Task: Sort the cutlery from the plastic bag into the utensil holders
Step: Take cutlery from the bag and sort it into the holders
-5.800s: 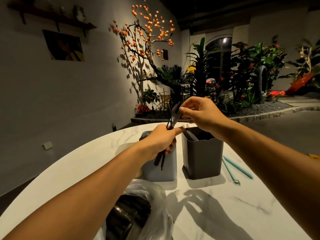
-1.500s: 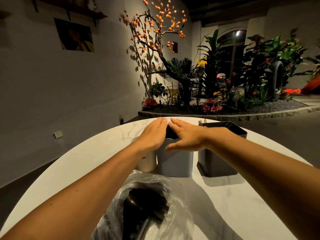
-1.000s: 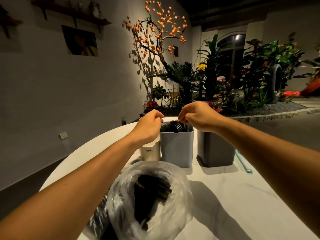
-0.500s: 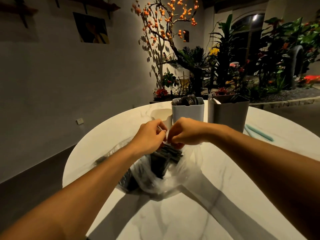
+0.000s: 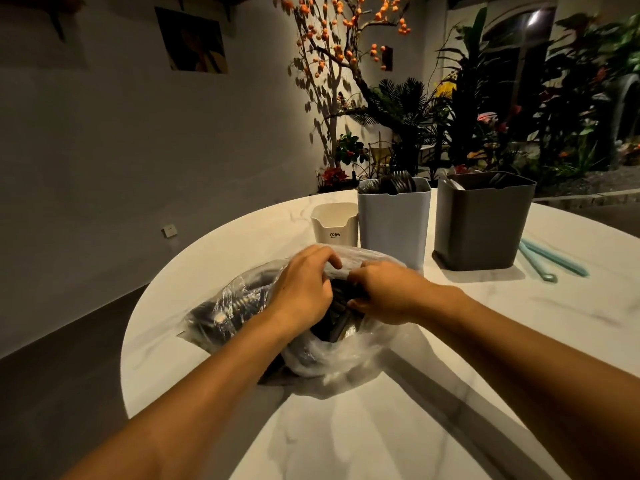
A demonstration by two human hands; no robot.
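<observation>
Hands meet over the clear plastic bag (image 5: 332,362), which lies crumpled near the middle of the round white marble table (image 5: 398,434). The left hand (image 5: 304,289) reaches into the bag's mouth with its fingers curled over the plastic rim; whether they grip the film or only press on it I cannot tell. The right hand (image 5: 384,292) sits at 3 o'clock of the left one, just beside it, its fingers curled down around dark cutlery (image 5: 337,315) inside the opening. More black pieces show through the film at 9 o'clock of the hands.

Three holders stand in a row at 12 o'clock of the bag. The small white holder (image 5: 335,224) is leftmost. The light blue holder (image 5: 393,223) stands touching or just beside it, and dark rounded utensil heads (image 5: 391,184) rise above its rim. The dark grey holder (image 5: 479,223) is at the right end, near the blue one but apart from it, with a few pieces leaning inside.

At 3 o'clock of the grey holder, two pale teal sticks (image 5: 550,259) lie flat on the tabletop, angled toward each other.
</observation>
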